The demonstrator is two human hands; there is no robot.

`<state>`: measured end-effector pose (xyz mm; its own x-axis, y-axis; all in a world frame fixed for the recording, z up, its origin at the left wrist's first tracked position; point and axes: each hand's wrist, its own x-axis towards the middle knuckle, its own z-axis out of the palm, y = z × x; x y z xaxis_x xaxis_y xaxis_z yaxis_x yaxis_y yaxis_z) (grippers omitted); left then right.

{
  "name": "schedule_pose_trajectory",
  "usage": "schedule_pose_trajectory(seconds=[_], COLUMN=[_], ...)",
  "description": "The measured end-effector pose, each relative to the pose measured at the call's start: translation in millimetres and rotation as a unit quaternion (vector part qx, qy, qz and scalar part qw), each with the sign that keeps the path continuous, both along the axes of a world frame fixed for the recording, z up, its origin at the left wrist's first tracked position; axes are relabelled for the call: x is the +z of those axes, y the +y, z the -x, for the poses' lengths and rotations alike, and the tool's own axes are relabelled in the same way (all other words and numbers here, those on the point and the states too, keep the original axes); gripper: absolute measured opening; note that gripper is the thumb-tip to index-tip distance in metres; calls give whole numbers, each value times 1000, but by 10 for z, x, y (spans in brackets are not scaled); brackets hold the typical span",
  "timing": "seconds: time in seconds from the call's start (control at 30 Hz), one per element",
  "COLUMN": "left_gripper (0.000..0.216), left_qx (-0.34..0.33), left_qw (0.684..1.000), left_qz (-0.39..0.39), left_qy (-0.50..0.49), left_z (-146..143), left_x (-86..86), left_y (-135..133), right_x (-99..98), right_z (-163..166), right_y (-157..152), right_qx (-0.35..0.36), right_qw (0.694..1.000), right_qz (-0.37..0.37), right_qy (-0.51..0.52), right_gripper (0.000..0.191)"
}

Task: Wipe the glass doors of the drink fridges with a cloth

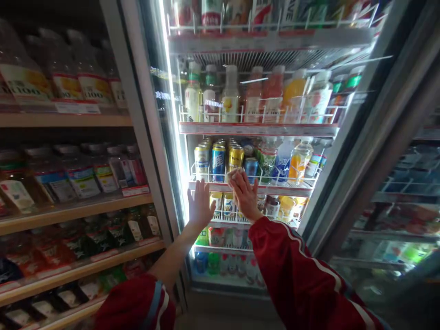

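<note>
My right hand (246,196) presses a crumpled pale cloth (235,175) against the glass door (161,107) of a lit drinks fridge. The fingers lie over the cloth, so part of it is hidden. To the left, my left hand (200,204) is spread with its fingers upward and its palm toward the glass; it holds nothing. Behind the glass, just above both hands, stand a blue can (218,161), a gold can (235,158) and a white-and-gold can (201,161). Both sleeves are dark red with pale stripes.
Wooden shelves (79,208) with rows of bottles run along the left. Bottles of juice (271,94) fill the fridge shelf above the cans. Grey door frames (144,114) stand on both sides of the glass. Another glass-fronted fridge (392,206) is at the right.
</note>
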<state>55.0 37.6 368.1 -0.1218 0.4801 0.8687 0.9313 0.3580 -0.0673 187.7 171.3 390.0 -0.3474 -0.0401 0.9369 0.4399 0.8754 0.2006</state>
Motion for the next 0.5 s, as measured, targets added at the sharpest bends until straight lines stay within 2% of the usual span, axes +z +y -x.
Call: schedule_pose_trajectory(seconds=[0.1,0.2,0.4,0.5], left_gripper=[66,64,62,64], left_qx=[-10,-25,-62,-65], left_qw=[1000,999,997,997], left_qz=[-12,-30,-12,-7], left_qy=[-4,9,33,28], left_z=[-157,-350,-750,-854], left_x=[6,35,153,167], left_y=[149,296,581,662], right_x=[7,-5,-32,-36], right_z=[-361,-576,-529,-617], right_y=[315,476,396,488], right_qx=[-38,-61,-29,-21], right_qw=[997,992,999,998], right_qz=[18,26,9,10], right_qy=[63,104,44,54], right_gripper=[44,46,42,42])
